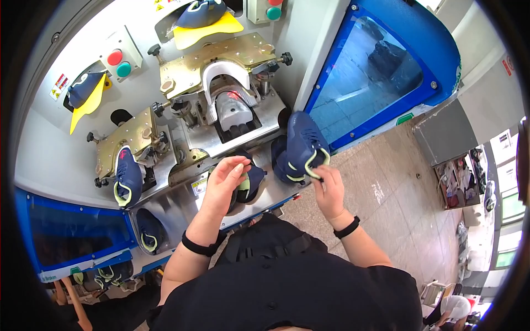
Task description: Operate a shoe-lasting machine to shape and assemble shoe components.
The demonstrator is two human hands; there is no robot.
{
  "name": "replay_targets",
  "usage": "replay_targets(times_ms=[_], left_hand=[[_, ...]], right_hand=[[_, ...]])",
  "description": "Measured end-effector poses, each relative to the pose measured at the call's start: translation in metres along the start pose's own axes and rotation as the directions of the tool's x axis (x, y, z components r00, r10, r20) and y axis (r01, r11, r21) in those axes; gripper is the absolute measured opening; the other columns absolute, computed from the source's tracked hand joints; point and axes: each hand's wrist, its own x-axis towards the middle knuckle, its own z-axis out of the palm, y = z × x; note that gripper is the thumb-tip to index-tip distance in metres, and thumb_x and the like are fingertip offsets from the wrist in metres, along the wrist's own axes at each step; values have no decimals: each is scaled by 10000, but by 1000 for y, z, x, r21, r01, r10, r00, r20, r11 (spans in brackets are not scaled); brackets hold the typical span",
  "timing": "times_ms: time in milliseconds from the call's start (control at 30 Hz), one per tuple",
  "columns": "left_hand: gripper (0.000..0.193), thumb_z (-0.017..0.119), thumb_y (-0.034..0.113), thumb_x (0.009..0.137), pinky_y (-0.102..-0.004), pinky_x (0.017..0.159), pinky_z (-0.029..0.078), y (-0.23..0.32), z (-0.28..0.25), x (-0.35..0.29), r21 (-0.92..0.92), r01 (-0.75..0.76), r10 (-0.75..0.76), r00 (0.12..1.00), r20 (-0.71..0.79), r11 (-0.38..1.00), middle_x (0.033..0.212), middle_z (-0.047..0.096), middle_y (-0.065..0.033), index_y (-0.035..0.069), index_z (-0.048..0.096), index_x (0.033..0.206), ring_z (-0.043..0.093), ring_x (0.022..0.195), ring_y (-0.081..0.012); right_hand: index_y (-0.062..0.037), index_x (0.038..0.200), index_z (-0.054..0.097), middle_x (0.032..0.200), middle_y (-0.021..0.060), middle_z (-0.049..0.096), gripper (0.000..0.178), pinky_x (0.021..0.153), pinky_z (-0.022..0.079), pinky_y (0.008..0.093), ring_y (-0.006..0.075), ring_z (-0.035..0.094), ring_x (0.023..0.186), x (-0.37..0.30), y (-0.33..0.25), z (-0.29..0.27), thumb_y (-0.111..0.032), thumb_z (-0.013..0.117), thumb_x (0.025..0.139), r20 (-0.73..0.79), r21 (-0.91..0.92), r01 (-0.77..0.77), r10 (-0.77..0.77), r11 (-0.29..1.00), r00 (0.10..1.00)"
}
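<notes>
My right hand (330, 192) pinches the lime-edged collar of a navy shoe upper (302, 135), which is tilted with its toe pointing away from me. Another navy upper (280, 163) lies partly hidden behind it. Loosely curved and seemingly holding nothing, my left hand (223, 185) is over the steel ledge (270, 194). Just beside it sits a dark upper with lime lining (255, 179), partly covered by the hand. Ahead is a brass-plated clamp (215, 58) with a white U-shaped pad (226, 71) around a metal toe form (233, 110) that has no upper on it.
At left, a navy upper (127, 176) rests at a second brass clamp (124, 138); another upper (148, 229) sits in a ledge recess. Two uppers with yellow flaps (207, 36) are in wall openings. A blue-framed window panel (370, 71) bounds the right. Other people appear at the lower corners.
</notes>
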Motion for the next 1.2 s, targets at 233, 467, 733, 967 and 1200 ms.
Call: replay_targets(times_ms=[233,467,733,967,1200], left_hand=[[226,592,216,963,-329,920,462,-13,-2,0,-30,43,-44,998,-49,999,1156,627,-67,86,581,1147,592,1101,-186],[208,597,220,959,-282,832,499,-9,-35,-21,13,50,-47,988,-146,999,1095,649,-56,82,596,1116,624,1017,-159],[192,611,193,953,-255,774,502,9,-27,-31,-15,9,-10,998,-62,1000,998,670,-54,59,600,1091,642,922,-132],[214,603,207,959,-259,767,502,7,-26,-28,-42,25,-26,999,-19,999,992,670,-72,43,589,1096,650,903,-143],[318,521,253,1002,-286,811,515,5,-26,-18,-137,45,-45,999,-3,990,1163,612,-115,30,531,1228,660,980,-202]], right_hand=[[-52,996,597,1032,109,580,208,810,483,411,335,579,957,35,18,11,-70,660,798,210,-95,10,10,995,978],[-63,1141,590,1142,126,519,388,782,498,383,314,587,943,88,-48,8,-148,707,782,-13,-310,84,-92,947,996],[-63,1103,594,1142,148,555,265,803,519,390,337,614,981,321,-133,67,-171,637,865,-294,-127,461,-477,878,828],[-31,1029,600,998,164,638,317,888,454,390,329,599,969,427,-109,106,-331,544,944,139,77,459,-466,885,874],[-17,1017,543,981,191,594,270,747,469,468,397,568,891,237,-117,83,-204,655,857,18,-15,442,-442,897,897]])
